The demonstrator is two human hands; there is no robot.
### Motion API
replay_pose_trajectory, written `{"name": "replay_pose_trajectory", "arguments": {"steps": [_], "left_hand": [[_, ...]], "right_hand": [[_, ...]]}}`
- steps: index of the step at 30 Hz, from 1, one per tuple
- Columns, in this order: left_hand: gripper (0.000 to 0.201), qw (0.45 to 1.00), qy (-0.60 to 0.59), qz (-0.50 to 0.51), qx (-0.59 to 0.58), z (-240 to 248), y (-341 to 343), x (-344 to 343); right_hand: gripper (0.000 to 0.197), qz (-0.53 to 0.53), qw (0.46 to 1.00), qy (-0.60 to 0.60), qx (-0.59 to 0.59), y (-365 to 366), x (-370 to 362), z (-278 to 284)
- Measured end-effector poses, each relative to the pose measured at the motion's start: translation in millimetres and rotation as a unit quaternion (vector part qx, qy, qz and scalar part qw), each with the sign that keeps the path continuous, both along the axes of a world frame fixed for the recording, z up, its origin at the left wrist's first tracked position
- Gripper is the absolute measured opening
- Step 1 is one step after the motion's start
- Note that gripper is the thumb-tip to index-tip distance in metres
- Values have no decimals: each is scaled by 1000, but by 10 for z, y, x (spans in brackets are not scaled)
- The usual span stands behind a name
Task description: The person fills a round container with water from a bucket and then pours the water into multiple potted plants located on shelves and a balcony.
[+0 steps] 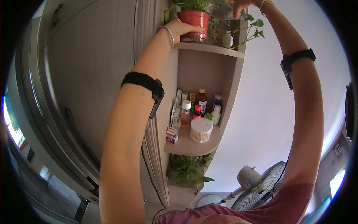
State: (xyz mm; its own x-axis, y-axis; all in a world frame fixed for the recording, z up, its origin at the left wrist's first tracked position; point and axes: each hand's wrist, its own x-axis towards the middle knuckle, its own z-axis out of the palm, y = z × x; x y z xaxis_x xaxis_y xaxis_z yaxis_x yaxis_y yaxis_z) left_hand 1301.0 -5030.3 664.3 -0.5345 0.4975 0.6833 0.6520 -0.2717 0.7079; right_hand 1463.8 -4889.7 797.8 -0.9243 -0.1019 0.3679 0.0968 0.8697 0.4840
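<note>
Up on the top shelf stands a red flower pot (194, 23) with a leafy green plant (192, 5) in it. My left hand (180, 28) wraps around the pot's left side, thumb across its front and the other fingers hidden. Right beside the plant, at the picture's upper edge, a clear see-through container (223, 12) lies on its side or tilted; its ends are hard to make out. My right hand (242, 5) grips it from above, partly cut off by the frame. Trailing vine leaves (257, 24) hang below my right hand, near the shelf's right end.
The middle shelf (194, 149) holds a round tub of cotton swabs (201, 130), several bottles including a brown one (201, 100), and small boxes (172, 135). Another leafy plant (190, 168) sits lower. A standing fan (257, 186) is at lower right, a tall cabinet door (89, 74) at left.
</note>
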Motion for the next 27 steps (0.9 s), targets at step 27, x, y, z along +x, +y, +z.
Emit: {"name": "replay_pose_trajectory", "arguments": {"steps": [27], "left_hand": [[60,999,-18,33,4,0,33,94]], "right_hand": [[99,-60,998,-11,23,-112,-33,89]]}}
